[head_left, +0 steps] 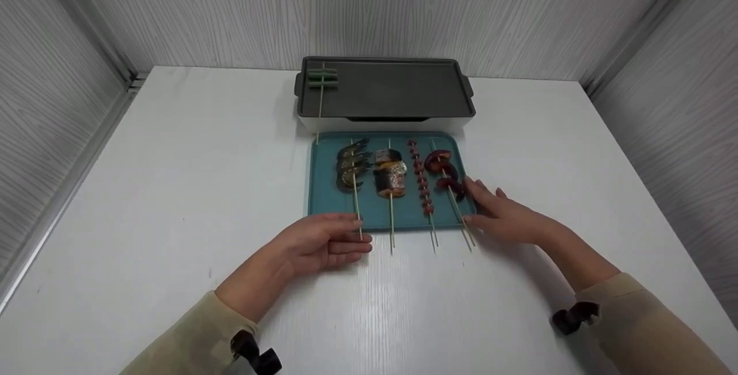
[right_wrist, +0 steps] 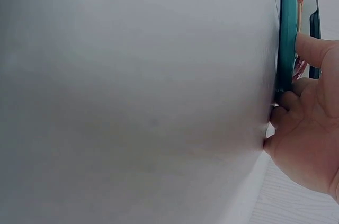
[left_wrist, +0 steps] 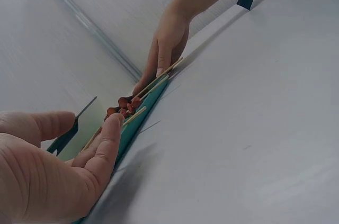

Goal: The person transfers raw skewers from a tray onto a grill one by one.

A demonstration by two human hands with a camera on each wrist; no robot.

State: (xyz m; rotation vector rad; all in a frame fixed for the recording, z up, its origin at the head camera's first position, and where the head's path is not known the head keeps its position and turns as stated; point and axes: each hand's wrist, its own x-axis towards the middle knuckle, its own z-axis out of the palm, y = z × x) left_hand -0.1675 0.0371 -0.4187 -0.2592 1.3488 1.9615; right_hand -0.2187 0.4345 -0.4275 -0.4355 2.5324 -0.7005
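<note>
A teal tray [head_left: 369, 216] bears several skewers: shrimp [head_left: 353, 164], thick chunks with dark skin [head_left: 390, 179], small red pieces [head_left: 422, 182] and dark red curved pieces [head_left: 443, 167]. My left hand [head_left: 323, 242] is at the tray's front left, its thumb and fingers apart around the stick end of the shrimp skewer. The left wrist view shows the gap between thumb and fingers. At the tray's right edge, my right hand [head_left: 507, 216] grips the rim. Its thumb [right_wrist: 312, 46] lies over the rim, with the other fingers bent against the side.
Behind the tray stands a dark griddle [head_left: 398, 89] on a white base. A skewer of green pieces [head_left: 323, 78] lies on its left side, the stick reaching over the front edge. Pale wood-grain panels [head_left: 369, 11] enclose the white table [head_left: 219, 150] at the back and sides.
</note>
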